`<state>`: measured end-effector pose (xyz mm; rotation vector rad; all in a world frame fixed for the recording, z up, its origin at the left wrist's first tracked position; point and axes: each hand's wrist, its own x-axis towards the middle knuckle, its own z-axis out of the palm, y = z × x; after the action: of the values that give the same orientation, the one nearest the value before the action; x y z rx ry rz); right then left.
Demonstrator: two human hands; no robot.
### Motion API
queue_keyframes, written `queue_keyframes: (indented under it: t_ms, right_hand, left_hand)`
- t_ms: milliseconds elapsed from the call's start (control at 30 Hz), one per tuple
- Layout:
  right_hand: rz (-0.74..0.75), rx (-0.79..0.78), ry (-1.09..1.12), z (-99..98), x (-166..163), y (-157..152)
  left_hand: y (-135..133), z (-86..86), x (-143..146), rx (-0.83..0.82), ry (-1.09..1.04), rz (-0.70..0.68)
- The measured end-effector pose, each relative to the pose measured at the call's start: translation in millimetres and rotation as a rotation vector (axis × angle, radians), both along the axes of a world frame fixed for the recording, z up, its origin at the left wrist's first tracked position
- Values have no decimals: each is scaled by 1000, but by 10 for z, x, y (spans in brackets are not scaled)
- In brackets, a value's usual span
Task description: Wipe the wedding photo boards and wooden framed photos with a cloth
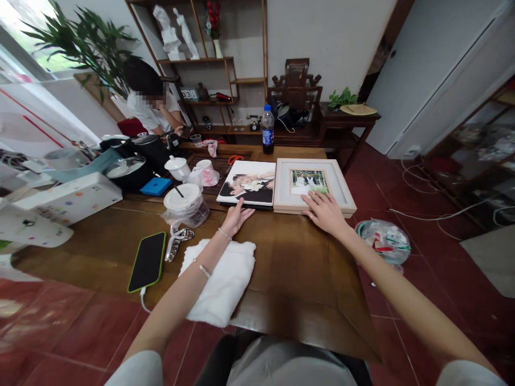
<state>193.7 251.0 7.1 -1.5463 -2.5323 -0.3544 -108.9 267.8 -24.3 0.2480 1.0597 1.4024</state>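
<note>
Grey shirt cloth [289, 367] shows at the near end of a wooden table [289, 262]. On the table's far half lies a pale frame [337, 185] around a small picture [309, 179]; the right hand [324, 212] spreads open over its near side, fingertips by the picture's lower edge. Just left of the frame lies a photo panel [257, 195]. The left hand [238, 217] meets its near edge, thumb upward, fingers outstretched; whether it grips, I cannot tell. Nearer lies a folded towel [235, 262]. Behind the panel stands a bottle [267, 128]; left of the towel lies a phone [147, 262].
</note>
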Motion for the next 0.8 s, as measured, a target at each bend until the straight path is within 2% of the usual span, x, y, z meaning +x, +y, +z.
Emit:
queue_keyframes:
  t_ms: [133,533,600,667,733,800]
  right_hand:
    - [3,14,24,4,-91,44]
    - [33,-6,97,-5,-45,47]
    - [68,-4,169,42,-21,33]
    - [75,5,293,125,74,33]
    - [-6,33,421,224,244,71]
    - [-173,42,501,310,451,162]
  left_hand:
    - [9,-2,-33,-31,6,6]
    - [5,49,11,-66,56,11]
    - [-31,105,-59,-79,136,-90]
    - [-77,209,-169,-141,284,-301]
    - [-108,350,-269,-209,540,-517]
    - [-88,504,-289,-205,787,-601]
